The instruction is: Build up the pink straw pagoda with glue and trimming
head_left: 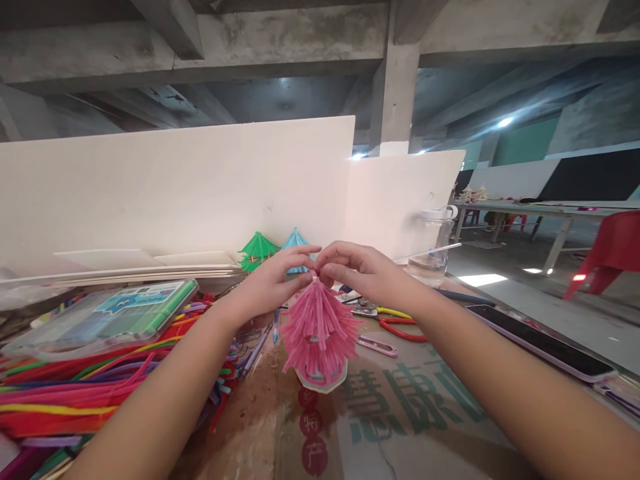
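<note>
A pink model pavilion [320, 327] with two tiers of fuzzy pipe-cleaner roof stands upright on a pale many-sided base, in front of me. My left hand [273, 280] is at the left of its peak, fingers stretched toward the right and thumb apart from them, close to the tip. From the other side my right hand [357, 267] bends its fingers and thumb in a pinch at the peak. The fingers partly hide the contact there. Behind my hands are a green pipe-cleaner roof model [257, 248] and a blue one [296, 240], partly covered by the left hand.
Bundles of coloured pipe cleaners [75, 393] lie at left beneath a clear plastic case [110, 313]. Scissors [400, 323], a pink cutter [377, 346] and a phone [540, 340] lie at right. A clear jug [433, 243] stands before white boards [200, 187]. Printed cardboard [400, 440] covers the tabletop.
</note>
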Demonstrator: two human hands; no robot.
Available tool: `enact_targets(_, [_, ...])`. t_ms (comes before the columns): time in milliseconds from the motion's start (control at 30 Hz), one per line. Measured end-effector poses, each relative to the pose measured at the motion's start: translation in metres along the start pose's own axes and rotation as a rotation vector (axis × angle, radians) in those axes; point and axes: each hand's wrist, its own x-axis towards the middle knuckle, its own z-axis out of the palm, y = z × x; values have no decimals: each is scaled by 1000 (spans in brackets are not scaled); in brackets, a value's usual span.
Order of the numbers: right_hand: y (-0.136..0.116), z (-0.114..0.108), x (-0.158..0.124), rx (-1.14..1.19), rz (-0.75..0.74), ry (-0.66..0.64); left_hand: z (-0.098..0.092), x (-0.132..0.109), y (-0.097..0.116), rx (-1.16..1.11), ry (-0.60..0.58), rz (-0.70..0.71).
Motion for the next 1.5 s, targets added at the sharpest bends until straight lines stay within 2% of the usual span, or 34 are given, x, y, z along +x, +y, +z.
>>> enact_targets(167, [-8,3,-1,-111,-7,45,-9,1,7,53,-79,-141])
enact_targets(267, [-13,6,-1,-155,4,65,-13,1,13,77,-82,-213])
enact_targets(567, [-20,3,-3,-166,49,11,-28,-3,33,149,-102,-301])
enact_targets(900, [-23,5,-4,-187,46,14,-29,-3,36,187,-115,-311])
enact_targets(1200, [-26,0,-8,-553,29,38,-32,-3,43,161,-105,-371])
enact_targets(1367, [-26,4,-9,-668,17,57,-36,-6,51,171,-95,-310])
enact_targets(1500, [-31,7,-10,-688,26,62,-34,-7,61,199,-35,-213])
